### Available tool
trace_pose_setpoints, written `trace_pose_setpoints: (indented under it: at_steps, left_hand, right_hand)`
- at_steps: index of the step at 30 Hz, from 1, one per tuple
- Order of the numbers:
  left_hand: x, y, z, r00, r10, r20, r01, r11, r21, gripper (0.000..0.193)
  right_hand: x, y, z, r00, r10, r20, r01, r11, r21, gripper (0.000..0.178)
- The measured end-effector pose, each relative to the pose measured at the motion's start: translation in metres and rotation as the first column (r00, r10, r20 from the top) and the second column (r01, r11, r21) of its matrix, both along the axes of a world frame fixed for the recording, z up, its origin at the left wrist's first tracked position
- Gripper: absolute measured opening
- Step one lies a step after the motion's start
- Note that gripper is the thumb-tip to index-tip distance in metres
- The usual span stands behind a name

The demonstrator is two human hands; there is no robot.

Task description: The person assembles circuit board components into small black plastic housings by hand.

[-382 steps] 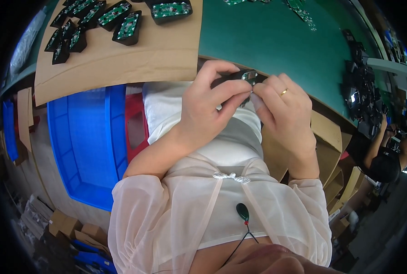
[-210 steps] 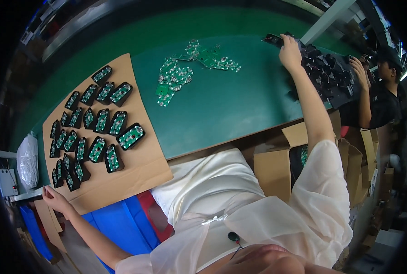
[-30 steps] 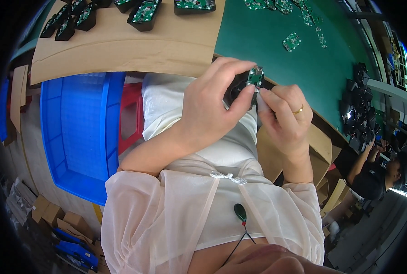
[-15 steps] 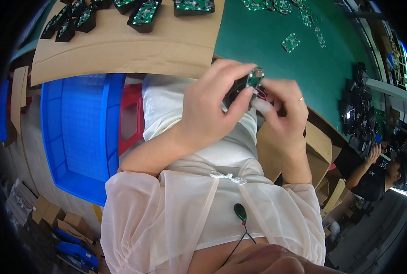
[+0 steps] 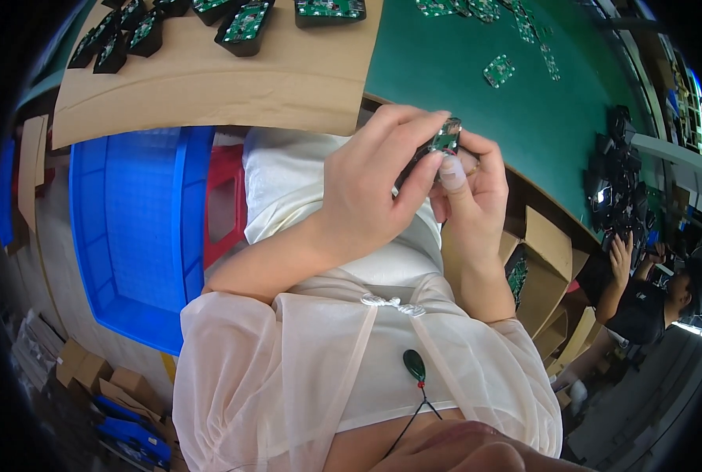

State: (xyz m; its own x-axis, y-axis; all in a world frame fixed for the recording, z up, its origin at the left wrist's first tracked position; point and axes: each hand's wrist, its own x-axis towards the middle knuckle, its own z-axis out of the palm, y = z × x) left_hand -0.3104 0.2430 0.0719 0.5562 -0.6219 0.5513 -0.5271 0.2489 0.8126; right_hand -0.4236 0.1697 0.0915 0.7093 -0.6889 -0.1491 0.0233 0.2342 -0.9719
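Observation:
A green circuit board (image 5: 447, 135) in a black plastic housing is held up in front of my lap. My left hand (image 5: 367, 173) wraps round the housing, its fingers and thumb along the left side of the board. From the right, my right hand (image 5: 481, 197) closes on the same piece, with its wrapped thumb at the board's lower end. A little red shows beside that thumb. Most of the housing is hidden behind my fingers.
Black housings with boards (image 5: 245, 23) stand on cardboard (image 5: 209, 102) at the far left. Loose circuit boards (image 5: 499, 71) lie on the green table (image 5: 445, 86). A blue crate (image 5: 127, 228) is on my left, a cardboard box (image 5: 546, 244) on my right. At far right, a person (image 5: 642, 311) handles black parts.
My right hand has moved left and closed in on the board, thumb against its lower end. The red wire seen earlier is now mostly covered. More of the cardboard box shows.

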Motion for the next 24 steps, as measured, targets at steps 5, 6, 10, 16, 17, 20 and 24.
trace_pose_setpoints:
  at_steps: [5, 6, 10, 16, 17, 20, 24]
  left_hand:
    - [-0.002, 0.003, 0.001, 1.000, -0.016, -0.017, 0.017, 1.000, 0.015, 0.027]
    - [-0.003, 0.003, 0.001, 1.000, -0.019, -0.018, 0.020, 1.000, 0.016, 0.027]
    - [-0.005, 0.002, 0.000, 1.000, -0.002, -0.008, 0.002, 1.000, 0.012, 0.027]
    - [-0.006, 0.003, -0.004, 1.000, 0.021, -0.016, -0.021, 1.000, -0.011, 0.029]
    - [-0.006, 0.004, -0.004, 0.999, 0.032, -0.027, -0.032, 0.999, -0.003, 0.029]
    - [-0.006, 0.003, -0.009, 0.999, 0.051, -0.017, -0.051, 0.998, -0.032, 0.029]
    - [-0.001, 0.008, -0.006, 0.999, 0.025, -0.027, -0.025, 1.000, 0.002, 0.029]
  right_hand:
    - [-0.004, -0.001, -0.001, 0.999, 0.008, 0.051, -0.010, 0.999, 0.037, 0.028]
    - [-0.004, -0.001, -0.002, 0.999, 0.007, 0.044, -0.009, 0.999, 0.045, 0.027]
    - [-0.003, 0.000, -0.006, 0.998, -0.030, 0.057, 0.026, 0.997, 0.066, 0.025]
    - [0.002, 0.002, -0.014, 0.994, -0.042, 0.099, 0.041, 0.999, 0.013, 0.025]
    - [0.002, 0.001, -0.017, 0.994, -0.043, 0.099, 0.042, 0.999, 0.013, 0.025]
    - [0.005, -0.001, -0.024, 0.992, -0.022, 0.126, 0.024, 1.000, -0.019, 0.025]
    - [0.008, -0.004, -0.027, 0.991, 0.004, 0.137, 0.000, 1.000, -0.031, 0.028]
